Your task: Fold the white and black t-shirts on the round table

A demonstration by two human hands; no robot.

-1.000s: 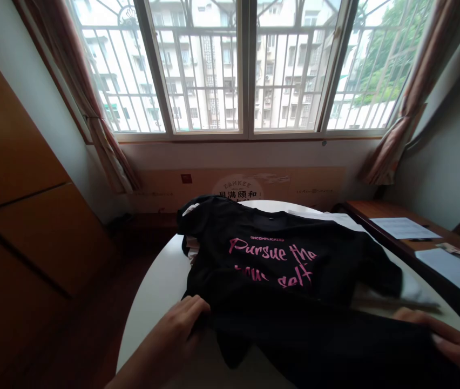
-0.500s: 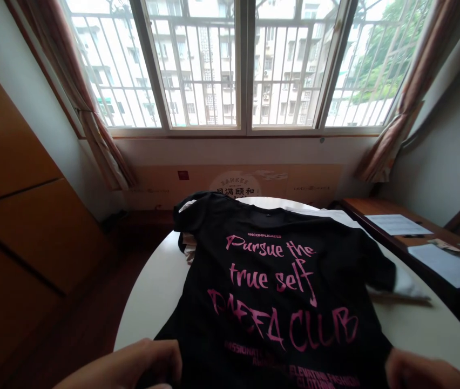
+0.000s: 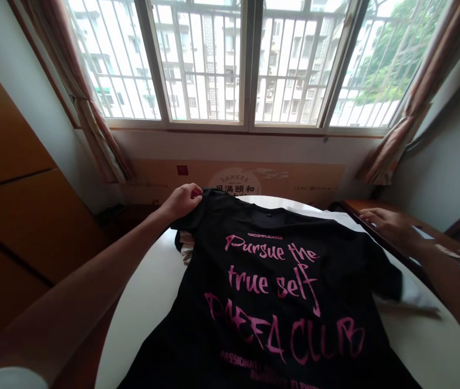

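A black T-shirt [image 3: 335, 265] with pink lettering lies spread front side up on a round white table [image 3: 141, 313], its collar toward the window. My left hand [image 3: 183, 201] is closed on the shirt's far left shoulder, at the top of the sleeve, with thumb and fingers pinching the cloth. Over at the far right shoulder, my right hand [image 3: 387, 220] hovers by the table's edge with its fingers stretched out; it appears apart from the cloth. White cloth [image 3: 416, 294] pokes out beneath the right sleeve, and some light, bunched fabric [image 3: 187, 247] shows under the left one.
A wooden desk [image 3: 349, 205] with papers [image 3: 422, 232] stands to the right, partly behind my right arm. Wooden cabinet doors [image 3: 11, 216] line the left. Beyond the table, a printed cardboard panel [image 3: 315, 181] leans below a barred window [image 3: 250, 127] with tied curtains [image 3: 104, 151].
Both hands have moved from the shirt's near sides up to its far shoulders. My left hand has taken hold of the left shoulder. The shirt has barely shifted.
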